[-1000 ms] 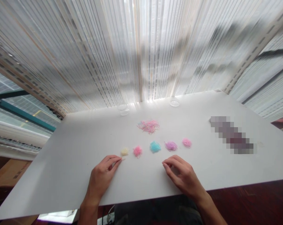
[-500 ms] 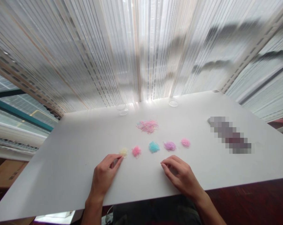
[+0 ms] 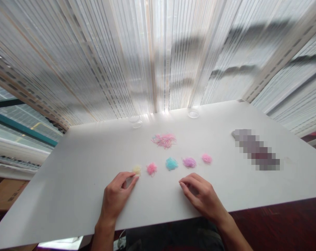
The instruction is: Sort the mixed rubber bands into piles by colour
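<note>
My left hand rests at the pale yellow heap of thin, curly strands, its index fingertip at the heap's near edge. A narrow gap shows between thumb and index tip, with nothing visible in it. My right hand lies below the purple heap, thumb and index closed in a pinch with nothing showing between them. Between the yellow and purple heaps sit a coral-pink heap and a turquoise heap. A light pink heap ends the row at right. Behind them spreads a larger mixed pile, mostly pink.
Clear round dishes or lids stand at the back of the white table, with another clear dish further right. A blurred-out long object lies on the right. A pleated translucent curtain borders the back.
The left thumb and index tips have parted slightly at the yellow heap. My right hand keeps its place and pinch. The view has shifted very slightly.
</note>
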Motion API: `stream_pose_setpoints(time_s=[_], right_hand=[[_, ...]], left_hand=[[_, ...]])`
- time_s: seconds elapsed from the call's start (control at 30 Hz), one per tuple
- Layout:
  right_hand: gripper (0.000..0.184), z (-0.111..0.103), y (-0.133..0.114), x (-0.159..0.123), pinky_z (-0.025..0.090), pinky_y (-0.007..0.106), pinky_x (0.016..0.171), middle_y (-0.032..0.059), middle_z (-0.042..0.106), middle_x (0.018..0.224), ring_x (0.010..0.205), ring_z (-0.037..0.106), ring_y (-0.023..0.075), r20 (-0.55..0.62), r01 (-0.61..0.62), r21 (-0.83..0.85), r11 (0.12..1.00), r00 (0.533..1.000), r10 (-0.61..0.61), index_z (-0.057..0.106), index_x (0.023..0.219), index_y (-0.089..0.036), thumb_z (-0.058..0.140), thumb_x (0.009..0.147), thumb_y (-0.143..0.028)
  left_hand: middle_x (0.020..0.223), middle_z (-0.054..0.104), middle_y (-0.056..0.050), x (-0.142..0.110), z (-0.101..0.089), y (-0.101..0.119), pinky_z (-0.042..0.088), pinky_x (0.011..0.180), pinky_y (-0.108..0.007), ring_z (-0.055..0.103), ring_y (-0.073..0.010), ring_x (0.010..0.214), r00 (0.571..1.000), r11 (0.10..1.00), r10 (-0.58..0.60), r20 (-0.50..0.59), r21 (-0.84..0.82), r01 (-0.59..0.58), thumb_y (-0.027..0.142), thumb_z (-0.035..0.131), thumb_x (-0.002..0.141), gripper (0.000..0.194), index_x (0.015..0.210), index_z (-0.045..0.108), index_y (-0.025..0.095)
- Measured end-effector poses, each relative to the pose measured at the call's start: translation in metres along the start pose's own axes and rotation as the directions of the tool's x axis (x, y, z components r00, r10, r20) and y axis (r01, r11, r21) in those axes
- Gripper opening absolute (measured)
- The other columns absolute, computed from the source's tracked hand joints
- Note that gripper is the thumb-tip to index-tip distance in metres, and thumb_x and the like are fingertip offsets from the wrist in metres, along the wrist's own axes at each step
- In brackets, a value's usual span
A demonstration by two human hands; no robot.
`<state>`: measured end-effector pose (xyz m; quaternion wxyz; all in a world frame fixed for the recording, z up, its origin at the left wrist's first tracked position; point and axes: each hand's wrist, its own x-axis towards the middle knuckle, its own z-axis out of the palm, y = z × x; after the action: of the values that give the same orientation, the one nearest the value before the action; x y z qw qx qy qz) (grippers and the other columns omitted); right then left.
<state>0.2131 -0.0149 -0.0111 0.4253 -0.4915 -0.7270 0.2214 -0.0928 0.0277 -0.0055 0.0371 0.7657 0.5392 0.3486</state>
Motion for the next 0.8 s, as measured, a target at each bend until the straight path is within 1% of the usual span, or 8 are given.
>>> stream_pose_setpoints(time_s=[0.23, 0.43, 0.57, 0.7, 0.73, 0.8], right_hand=[[0.011, 0.001, 0.002, -0.002, 0.053, 0.028, 0.072, 0.0021, 0.067, 0.087, 0.077, 0.066, 0.0167, -0.006, -0.006, 0.004, 1.0, 1.0, 0.006, 0.067, 0.098, -0.023, 0.058, 0.102, -0.019], [0.012, 0.001, 0.002, -0.001, 0.053, 0.028, 0.072, 0.0018, 0.067, 0.086, 0.076, 0.065, 0.0164, -0.007, -0.012, 0.002, 1.0, 1.0, 0.012, 0.067, 0.097, -0.023, 0.057, 0.103, -0.019], [0.012, 0.001, 0.0, 0.0, 0.053, 0.029, 0.072, 0.0023, 0.067, 0.085, 0.076, 0.066, 0.0169, -0.012, -0.012, -0.004, 1.0, 1.0, 0.012, 0.067, 0.096, -0.023, 0.057, 0.102, -0.02], [0.013, 0.001, -0.002, 0.0, 0.053, 0.028, 0.07, 0.0021, 0.067, 0.083, 0.074, 0.065, 0.0167, -0.032, -0.013, 0.006, 1.0, 0.999, 0.013, 0.068, 0.094, -0.022, 0.057, 0.102, -0.02], [0.013, 0.0, -0.003, 0.0, 0.053, 0.028, 0.07, 0.0019, 0.067, 0.082, 0.073, 0.065, 0.0163, -0.032, -0.016, 0.02, 1.0, 0.999, 0.017, 0.068, 0.094, -0.022, 0.058, 0.101, -0.02], [0.014, -0.004, -0.005, 0.003, 0.053, 0.027, 0.068, 0.0016, 0.069, 0.081, 0.072, 0.065, 0.0156, -0.014, -0.028, 0.059, 0.998, 0.999, 0.029, 0.069, 0.092, -0.022, 0.058, 0.101, -0.021]], left_hand=[[0.081, 0.073, 0.0, 0.0, 0.002, 0.005, 0.049, 0.057, -0.023, 0.057, -0.0118, 0.054, 1.0, 0.997, -0.012, -0.008, 0.071, 0.012, 0.04, 0.058, 0.103, 0.027, 0.09, 0.072, 0.022], [0.082, 0.072, 0.0, 0.0, 0.004, 0.004, 0.048, 0.057, -0.024, 0.056, -0.012, 0.054, 0.999, 0.995, -0.019, -0.026, 0.094, 0.021, 0.041, 0.058, 0.102, 0.026, 0.09, 0.072, 0.022], [0.083, 0.072, 0.0, -0.001, 0.004, 0.003, 0.048, 0.057, -0.024, 0.055, -0.0115, 0.053, 0.999, 0.996, -0.029, -0.033, 0.082, 0.031, 0.039, 0.058, 0.102, 0.024, 0.092, 0.072, 0.022], [0.085, 0.072, -0.001, 0.002, 0.0, 0.007, 0.049, 0.058, -0.023, 0.055, -0.0106, 0.052, 0.997, 0.998, -0.041, -0.066, 0.045, 0.043, 0.037, 0.057, 0.102, 0.023, 0.093, 0.071, 0.021], [0.086, 0.073, -0.001, 0.005, -0.002, 0.009, 0.049, 0.058, -0.023, 0.055, -0.0105, 0.053, 0.998, 0.999, -0.035, -0.06, 0.028, 0.037, 0.036, 0.057, 0.102, 0.023, 0.093, 0.071, 0.021], [0.089, 0.073, -0.001, 0.015, -0.007, 0.015, 0.049, 0.059, -0.023, 0.057, -0.0104, 0.055, 1.0, 1.0, -0.003, -0.012, -0.013, 0.003, 0.036, 0.057, 0.102, 0.021, 0.095, 0.071, 0.021]])
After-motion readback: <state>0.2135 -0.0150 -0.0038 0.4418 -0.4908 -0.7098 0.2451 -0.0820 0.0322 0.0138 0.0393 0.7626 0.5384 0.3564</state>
